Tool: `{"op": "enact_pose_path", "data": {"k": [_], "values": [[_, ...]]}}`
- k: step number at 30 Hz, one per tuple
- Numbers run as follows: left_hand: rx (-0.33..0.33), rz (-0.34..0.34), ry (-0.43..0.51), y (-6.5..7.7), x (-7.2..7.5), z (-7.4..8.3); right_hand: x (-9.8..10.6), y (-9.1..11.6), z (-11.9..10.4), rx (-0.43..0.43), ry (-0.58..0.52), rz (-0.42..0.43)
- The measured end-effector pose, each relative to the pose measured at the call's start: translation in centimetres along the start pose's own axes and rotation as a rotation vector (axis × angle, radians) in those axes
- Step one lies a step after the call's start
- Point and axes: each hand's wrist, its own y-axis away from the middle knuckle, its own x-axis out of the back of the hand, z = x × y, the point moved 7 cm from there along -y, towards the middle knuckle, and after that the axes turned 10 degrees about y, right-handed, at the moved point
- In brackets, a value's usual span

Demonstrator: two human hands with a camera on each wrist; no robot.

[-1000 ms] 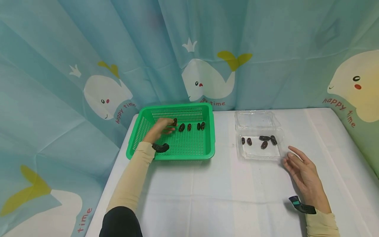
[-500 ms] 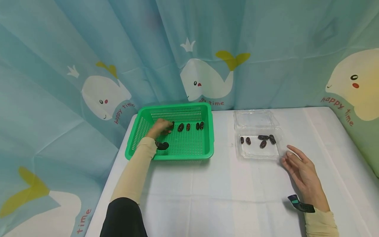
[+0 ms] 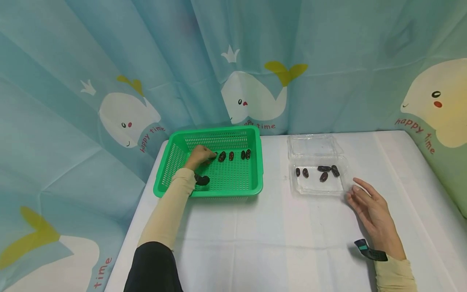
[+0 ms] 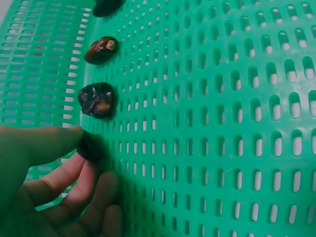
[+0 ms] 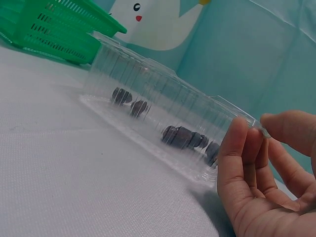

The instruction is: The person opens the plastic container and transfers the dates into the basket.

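Note:
My left hand [image 3: 198,157] reaches into a green plastic basket [image 3: 233,178]. In the left wrist view its thumb and fingers pinch a dark date [image 4: 89,148] close to the basket floor, partly hidden by the fingers. Several other dates lie in a row along the far side, the nearest being a wrinkled date [image 4: 97,100]. Over on the right, my right hand [image 3: 373,217] pinches the corner rim of a clear plastic clamshell box [image 5: 148,74] between thumb and fingers. Several dates, among them a dark one [image 3: 324,177], lie inside this box.
The box's clear lid [image 3: 310,146] is folded back behind it. A white cloth [image 3: 262,235] covers the table. A blue curtain [image 3: 182,61] printed with whales hangs right behind the table and along its left side.
My left hand has lowered the date toward the basket floor, and its fingers have drawn in. The right hand stays at the box corner.

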Motion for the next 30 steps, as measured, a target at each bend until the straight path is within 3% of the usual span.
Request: {"op": "enact_pose_path", "data": {"k": [7, 19, 24, 30], "values": [[-0.008, 0.007, -0.054, 0.1, -0.2, 0.2, 0.1, 0.0, 0.1, -0.002, -0.011, -0.002], [-0.014, -0.023, -0.034, 0.8, 0.3, 0.6, 0.0, -0.1, 0.0, -0.005, -0.006, 0.001], [-0.005, -0.024, 0.015, 1.8, 0.6, 1.9, 0.1, 0.0, 0.0, 0.001, -0.01, -0.002], [-0.059, -0.09, 0.094, 3.4, 0.3, 4.1, 0.1, 0.0, 0.1, -0.002, -0.007, 0.007]]}}
